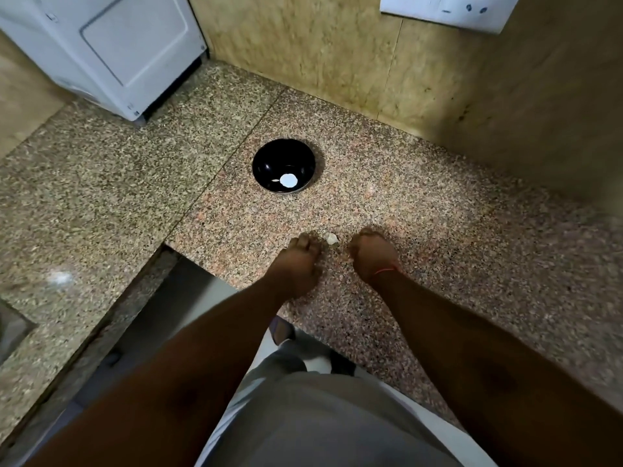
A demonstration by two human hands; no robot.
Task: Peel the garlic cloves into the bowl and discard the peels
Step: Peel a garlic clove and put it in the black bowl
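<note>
From the head view, both hands sit low on the speckled stone worktop [421,197], near its front edge. The left hand [298,264] has its fingers curled down toward the surface; whether it pinches anything beneath them cannot be told. The right hand [371,256], with a red thread [387,270] at the wrist, is likewise curled knuckles-up, and what it holds, if anything, is hidden. Between the two hands, just beyond their fingertips, lies a small pale scrap [332,238], which looks like a garlic peel or a clove; it is too small to say which.

The step in hand seems to be picking up or gathering this scrap. To do it well, pinch it with the fingertips rather than sweeping, since a papery skin would slide or cling on the stone, and check whether it is peel before deciding where it goes.

Well beyond both hands, slightly toward the left one, stands the black bowl [266,160]. Inside it sit pale pieces [288,180], probably peeled garlic, low against the near wall.
</note>
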